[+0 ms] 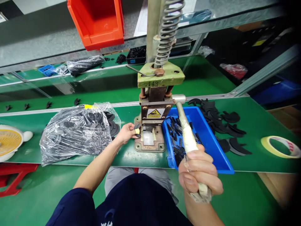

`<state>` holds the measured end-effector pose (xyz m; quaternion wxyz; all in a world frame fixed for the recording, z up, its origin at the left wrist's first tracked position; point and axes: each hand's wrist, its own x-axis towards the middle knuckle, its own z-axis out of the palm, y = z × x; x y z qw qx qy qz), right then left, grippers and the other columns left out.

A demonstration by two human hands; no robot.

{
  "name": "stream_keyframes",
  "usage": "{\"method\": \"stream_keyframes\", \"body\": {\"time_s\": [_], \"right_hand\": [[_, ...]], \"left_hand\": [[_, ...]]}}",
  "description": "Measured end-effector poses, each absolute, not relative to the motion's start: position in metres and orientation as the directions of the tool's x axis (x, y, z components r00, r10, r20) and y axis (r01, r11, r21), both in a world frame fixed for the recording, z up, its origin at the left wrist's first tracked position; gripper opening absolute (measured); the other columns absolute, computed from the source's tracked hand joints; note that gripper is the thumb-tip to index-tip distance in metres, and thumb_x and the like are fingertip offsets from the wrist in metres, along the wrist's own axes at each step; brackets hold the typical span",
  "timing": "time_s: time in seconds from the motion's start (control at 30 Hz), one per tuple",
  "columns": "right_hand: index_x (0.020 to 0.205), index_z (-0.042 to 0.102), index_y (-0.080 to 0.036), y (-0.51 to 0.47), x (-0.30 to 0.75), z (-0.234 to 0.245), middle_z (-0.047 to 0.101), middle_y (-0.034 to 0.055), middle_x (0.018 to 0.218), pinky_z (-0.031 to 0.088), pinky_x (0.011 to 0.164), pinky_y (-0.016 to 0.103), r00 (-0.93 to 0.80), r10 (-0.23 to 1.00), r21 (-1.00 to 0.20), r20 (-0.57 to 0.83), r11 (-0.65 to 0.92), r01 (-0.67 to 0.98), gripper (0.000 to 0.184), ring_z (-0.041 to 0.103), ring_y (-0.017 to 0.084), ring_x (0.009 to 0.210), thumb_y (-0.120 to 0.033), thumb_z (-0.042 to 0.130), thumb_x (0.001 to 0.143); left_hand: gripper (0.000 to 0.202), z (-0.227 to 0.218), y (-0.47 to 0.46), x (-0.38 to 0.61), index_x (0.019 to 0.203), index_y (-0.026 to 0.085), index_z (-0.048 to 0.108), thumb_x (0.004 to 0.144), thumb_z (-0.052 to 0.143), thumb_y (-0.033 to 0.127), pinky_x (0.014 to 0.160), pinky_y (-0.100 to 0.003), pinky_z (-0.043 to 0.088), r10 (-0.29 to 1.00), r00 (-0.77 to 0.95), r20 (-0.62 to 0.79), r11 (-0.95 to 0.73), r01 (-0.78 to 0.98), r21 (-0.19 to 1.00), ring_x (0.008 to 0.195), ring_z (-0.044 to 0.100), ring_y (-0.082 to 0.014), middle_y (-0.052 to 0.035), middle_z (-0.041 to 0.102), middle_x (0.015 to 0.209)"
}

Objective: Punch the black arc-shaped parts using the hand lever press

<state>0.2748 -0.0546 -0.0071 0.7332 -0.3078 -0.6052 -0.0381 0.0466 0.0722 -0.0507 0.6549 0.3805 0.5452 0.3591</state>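
Note:
In the middle of the bench stands a hand press (155, 110) with a coil spring on top and a warning label on its front. My right hand (199, 169) is wrapped round the tape-covered lever (188, 135) of the press. At the left of the press base (150, 147), my left hand (127, 133) pinches a small dark part with a yellow piece (137, 131) on it. This part is beside the pale block (148, 138) under the ram; its exact shape is partly hidden by my fingers.
A clear plastic bag of black parts (75, 131) lies left of the press. To the right are a blue tray (211, 150) of small black parts, loose curved black pieces (216, 119) and a tape roll (281, 147). An orange bin (98, 25) sits on the shelf above.

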Motion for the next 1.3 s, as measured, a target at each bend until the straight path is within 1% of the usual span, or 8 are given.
{"method": "stream_keyframes", "body": {"time_s": [0.17, 0.37, 0.53, 0.73, 0.8, 0.97, 1.17, 1.3], "right_hand": [[0.067, 0.046, -0.021, -0.054, 0.276, -0.01, 0.06, -0.0054, 0.072, 0.051, 0.09, 0.047, 0.268, 0.297, -0.389, 0.917, 0.817, 0.426, 0.022, 0.06, 0.014, 0.077, -0.02, 0.062, 0.082], [0.067, 0.045, -0.022, -0.054, 0.277, -0.01, 0.06, -0.0058, 0.072, 0.052, 0.089, 0.047, 0.27, 0.3, -0.392, 0.915, 0.816, 0.425, 0.022, 0.06, 0.014, 0.075, -0.02, 0.062, 0.082], [0.064, 0.044, -0.02, -0.056, 0.275, -0.004, 0.057, -0.0056, 0.067, 0.051, 0.087, 0.047, 0.27, 0.351, -0.435, 0.897, 0.814, 0.386, 0.024, 0.059, 0.014, 0.075, -0.019, 0.062, 0.081], [0.068, 0.046, -0.022, -0.057, 0.268, 0.001, 0.052, -0.0042, 0.065, 0.049, 0.082, 0.048, 0.34, 0.351, -0.461, 0.872, 0.823, 0.333, 0.037, 0.055, 0.016, 0.071, -0.052, 0.049, 0.09], [0.07, 0.049, -0.022, -0.06, 0.27, 0.001, 0.053, -0.0037, 0.067, 0.048, 0.085, 0.05, 0.315, 0.363, -0.459, 0.877, 0.827, 0.326, 0.038, 0.055, 0.016, 0.072, -0.055, 0.047, 0.09], [0.07, 0.05, -0.023, -0.067, 0.275, -0.002, 0.055, -0.0035, 0.069, 0.046, 0.09, 0.053, 0.279, 0.458, -0.531, 0.844, 0.787, 0.314, 0.031, 0.057, 0.018, 0.077, -0.046, 0.053, 0.089], [0.071, 0.048, -0.023, -0.059, 0.27, -0.004, 0.052, -0.0045, 0.066, 0.047, 0.085, 0.052, 0.329, 0.364, -0.464, 0.871, 0.831, 0.307, 0.019, 0.054, 0.018, 0.072, -0.036, 0.055, 0.082], [0.071, 0.046, -0.023, -0.059, 0.269, -0.005, 0.05, -0.0048, 0.067, 0.044, 0.086, 0.052, 0.356, 0.357, -0.465, 0.864, 0.837, 0.29, 0.017, 0.054, 0.018, 0.074, -0.034, 0.055, 0.081]], "left_hand": [[0.052, -0.055, 0.077, 0.061, 0.094, 0.012, 0.06, 0.056, 0.092, 0.026, 0.049, -0.021, 0.057, 0.889, 0.199, -0.412, 0.423, -0.017, 0.906, 0.057, 0.064, -0.0098, 0.0008, 0.066, 0.074], [0.045, -0.061, 0.082, 0.06, 0.089, 0.01, 0.063, 0.058, 0.092, 0.026, 0.05, -0.022, 0.057, 0.87, 0.202, -0.45, 0.462, -0.015, 0.887, 0.058, 0.066, -0.0114, -0.0023, 0.068, 0.076], [0.046, -0.067, 0.081, 0.059, 0.082, 0.01, 0.061, 0.057, 0.093, 0.032, 0.051, -0.022, 0.058, 0.883, 0.21, -0.42, 0.435, -0.03, 0.9, 0.056, 0.064, -0.0106, -0.0005, 0.066, 0.071], [0.044, -0.064, 0.082, 0.065, 0.074, 0.011, 0.057, 0.056, 0.094, 0.029, 0.043, -0.019, 0.054, 0.869, 0.178, -0.461, 0.466, 0.014, 0.885, 0.049, 0.061, -0.0094, 0.0019, 0.062, 0.062], [0.043, -0.061, 0.083, 0.067, 0.07, 0.012, 0.055, 0.057, 0.093, 0.027, 0.043, -0.019, 0.054, 0.864, 0.163, -0.476, 0.477, 0.033, 0.878, 0.044, 0.057, -0.0074, 0.0042, 0.057, 0.057], [0.04, -0.052, 0.081, 0.071, 0.062, 0.012, 0.052, 0.06, 0.091, 0.022, 0.042, -0.019, 0.053, 0.832, 0.12, -0.541, 0.537, 0.067, 0.841, 0.035, 0.049, -0.005, 0.0074, 0.048, 0.047], [0.024, -0.047, 0.075, 0.075, 0.062, 0.012, 0.056, 0.073, 0.076, 0.007, 0.044, -0.022, 0.054, 0.776, 0.015, -0.63, 0.629, 0.055, 0.776, 0.039, 0.059, -0.0119, 0.0012, 0.058, 0.049], [0.019, -0.047, 0.077, 0.076, 0.062, 0.012, 0.059, 0.073, 0.073, 0.005, 0.044, -0.023, 0.055, 0.725, -0.019, -0.689, 0.688, 0.074, 0.722, 0.045, 0.065, -0.0167, -0.0032, 0.064, 0.053]]}}
